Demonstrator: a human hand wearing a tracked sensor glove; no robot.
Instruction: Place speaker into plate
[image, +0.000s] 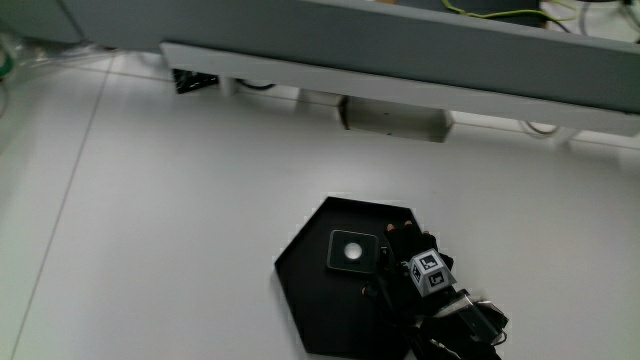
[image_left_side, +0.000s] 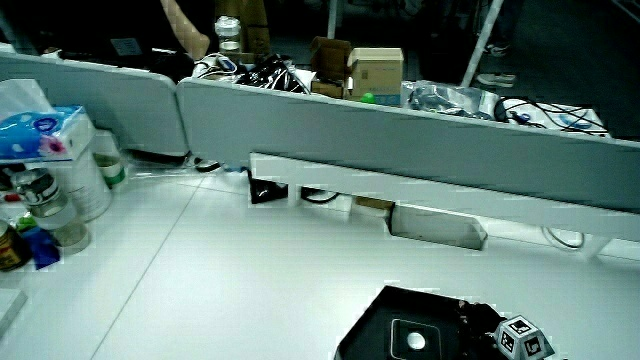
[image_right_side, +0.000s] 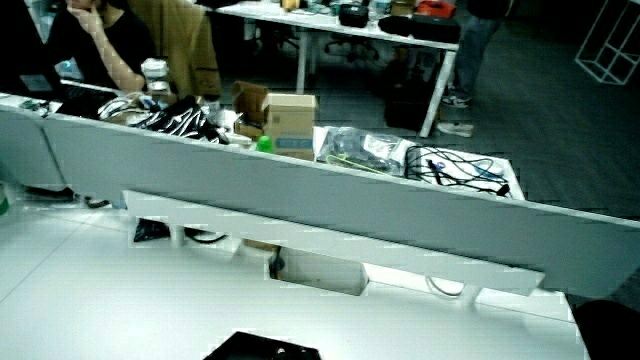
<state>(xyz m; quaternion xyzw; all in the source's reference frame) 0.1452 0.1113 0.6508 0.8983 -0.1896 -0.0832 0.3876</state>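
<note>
Fingers (image: 395, 240) of the hand (image: 425, 275) are seen touching the small square speaker (image: 351, 251) lying inside the black hexagonal plate (image: 305, 285), grip uncertain; it is judged light, rigid, best taken by its side edges.

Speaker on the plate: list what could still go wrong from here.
1. The hand lies right beside the speaker on the black plate; pulling away carelessly could drag or tip the speaker.
2. The speaker sits nearer the hand's side of the plate than its middle, so a nudge might push it toward the rim.
3. The plate itself could slide on the smooth white table.
</note>
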